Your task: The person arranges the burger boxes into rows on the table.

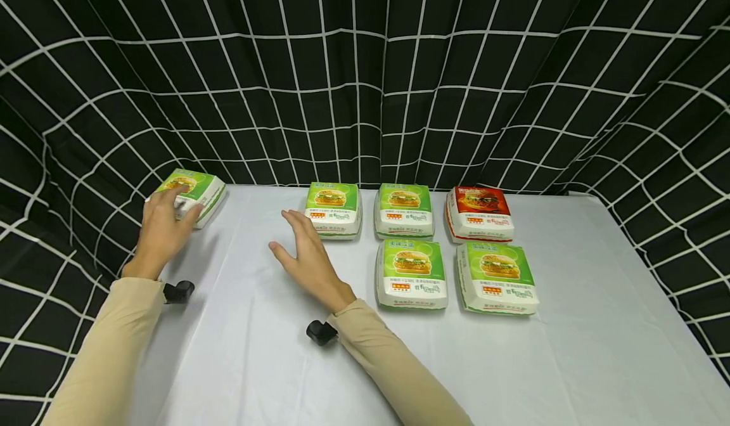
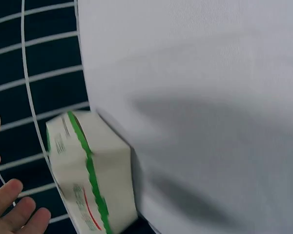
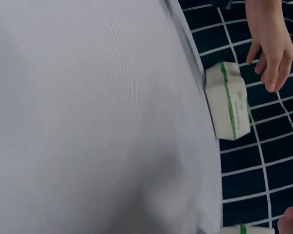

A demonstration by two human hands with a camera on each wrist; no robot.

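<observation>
At the far left corner of the white table sits a green and white burger box (image 1: 196,188), turned at an angle. My left hand (image 1: 165,223) hovers over its near left part, thumb and fingers spread. In the left wrist view the fingers (image 2: 17,207) show apart from the box (image 2: 100,170). The right wrist view also shows a gap between the left hand (image 3: 272,51) and that box (image 3: 228,102). My right hand (image 1: 308,255) is held over the table, fingers extended, holding nothing. Nearest it is another green burger box (image 1: 333,210).
A green burger box (image 1: 403,210) and a red one (image 1: 480,213) continue the back row. Two more green boxes, one in the middle (image 1: 412,274) and one at right (image 1: 497,278), form a front row. Black curtain (image 1: 365,64) with white grid lines surrounds the table (image 1: 604,324).
</observation>
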